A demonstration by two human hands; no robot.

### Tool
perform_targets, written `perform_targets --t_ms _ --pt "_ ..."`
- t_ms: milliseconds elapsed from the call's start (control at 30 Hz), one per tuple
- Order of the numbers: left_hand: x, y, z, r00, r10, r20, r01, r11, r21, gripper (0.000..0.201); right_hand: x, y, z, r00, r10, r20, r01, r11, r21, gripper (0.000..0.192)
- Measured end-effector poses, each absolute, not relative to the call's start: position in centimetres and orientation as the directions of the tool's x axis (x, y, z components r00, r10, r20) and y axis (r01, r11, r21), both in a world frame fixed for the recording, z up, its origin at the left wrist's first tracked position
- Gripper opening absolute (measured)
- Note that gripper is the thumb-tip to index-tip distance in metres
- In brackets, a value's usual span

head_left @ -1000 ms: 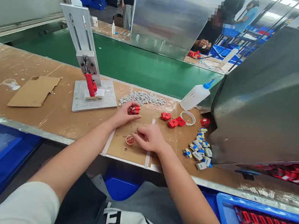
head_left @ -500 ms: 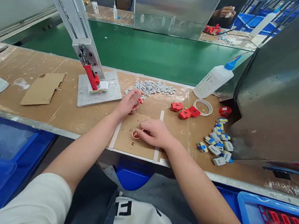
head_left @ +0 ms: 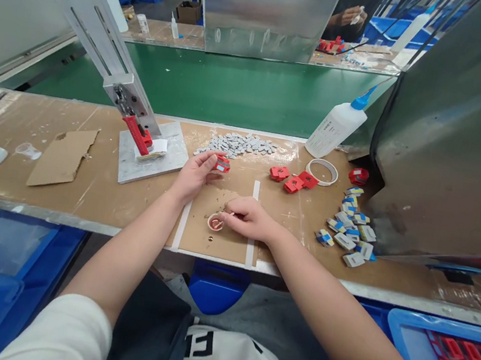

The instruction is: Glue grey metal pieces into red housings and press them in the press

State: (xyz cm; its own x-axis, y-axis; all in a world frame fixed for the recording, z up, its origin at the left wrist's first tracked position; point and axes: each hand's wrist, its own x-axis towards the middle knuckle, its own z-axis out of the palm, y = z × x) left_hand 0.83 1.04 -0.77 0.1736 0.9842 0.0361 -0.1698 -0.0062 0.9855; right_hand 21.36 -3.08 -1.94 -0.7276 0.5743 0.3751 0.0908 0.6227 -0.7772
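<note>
My left hand [head_left: 193,176] grips a small red plastic part [head_left: 223,164] between thumb and fingers, just in front of the pile of grey pieces. A pale grey patch shows on the face of that part. My right hand [head_left: 252,218] is closed in a pinch, its fingertips at the rim of a small round cup [head_left: 216,221] with reddish-brown contents. What the pinch holds is too small to make out. Both hands are over a cardboard sheet [head_left: 229,246] edged with white tape strips. Several red parts [head_left: 294,184] lie right of my hands.
A metal stand with a red-handled toggle clamp [head_left: 136,135] rises at left. Many grey pieces [head_left: 242,144] lie behind my hands. A white bottle [head_left: 336,128], a tape roll [head_left: 322,172] and blue-and-white blocks [head_left: 345,241] are at right. Across the green belt [head_left: 238,89], another person's hands [head_left: 347,16] show.
My left hand has turned, bringing the red part into clearer view. My right hand stays by the cup, more of which now shows. The camera view has shifted slightly.
</note>
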Motion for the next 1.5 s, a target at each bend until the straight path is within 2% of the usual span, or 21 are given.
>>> perform_targets --t_ms 133,267,367,467,933,1033,1100,1167,1267,1333,1433,1500 --pt "0.9 0.8 -0.5 0.164 0.986 0.018 -0.136 0.004 0.991 0.063 21.6 -3.0 -1.7 -0.645 0.631 0.431 0.054 0.600 -0.798 0.055" --pt "1.4 0.6 -0.8 0.190 0.982 0.007 0.082 -0.023 0.996 0.062 21.9 -2.7 -1.4 -0.359 0.779 0.514 0.095 0.578 -0.811 0.058" --pt "1.9 0.6 -0.9 0.206 0.979 0.010 0.205 -0.053 0.977 0.061 21.9 -2.2 -1.4 -0.126 0.845 0.520 0.178 0.535 -0.826 0.059" --pt "2.2 0.6 -0.9 0.202 0.979 -0.001 0.259 -0.052 0.964 0.058 21.7 -1.8 -1.6 -0.038 0.869 0.493 0.219 0.489 -0.845 0.059" --pt "2.2 0.7 -1.3 0.232 0.973 0.017 0.330 -0.095 0.939 0.059 21.2 -1.0 -2.1 -0.113 0.893 0.436 0.338 0.447 -0.828 0.059" --pt "2.1 0.8 -1.5 0.221 0.975 0.019 0.298 -0.087 0.950 0.058 21.6 -1.3 -1.8 -0.107 0.874 0.473 0.307 0.482 -0.821 0.058" --pt "2.1 1.0 -1.7 0.214 0.977 0.019 0.268 -0.077 0.960 0.058 21.7 -1.8 -1.5 -0.207 0.830 0.517 0.255 0.556 -0.791 0.057" --pt "2.0 1.0 -1.8 0.210 0.978 0.020 0.248 -0.073 0.966 0.059 21.6 -2.3 -1.4 -0.438 0.736 0.516 0.198 0.639 -0.743 0.057" --pt "1.9 1.0 -1.8 0.205 0.979 0.013 0.226 -0.060 0.972 0.060 21.6 -2.7 -1.2 -0.715 0.581 0.388 0.204 0.705 -0.680 0.056" --pt "1.9 0.9 -1.6 0.206 0.979 0.009 0.204 -0.052 0.978 0.060 22.3 -2.8 -0.9 -0.712 0.624 0.321 0.300 0.684 -0.665 0.052" --pt "1.9 0.9 -1.5 0.208 0.978 0.006 0.172 -0.043 0.984 0.058 24.5 -3.0 0.1 -0.449 0.836 0.317 0.521 0.533 -0.667 0.043" --pt "1.9 1.0 -1.5 0.210 0.978 -0.005 0.160 -0.029 0.987 0.057 26.2 -3.4 0.5 -0.295 0.908 0.297 0.647 0.418 -0.638 0.034"
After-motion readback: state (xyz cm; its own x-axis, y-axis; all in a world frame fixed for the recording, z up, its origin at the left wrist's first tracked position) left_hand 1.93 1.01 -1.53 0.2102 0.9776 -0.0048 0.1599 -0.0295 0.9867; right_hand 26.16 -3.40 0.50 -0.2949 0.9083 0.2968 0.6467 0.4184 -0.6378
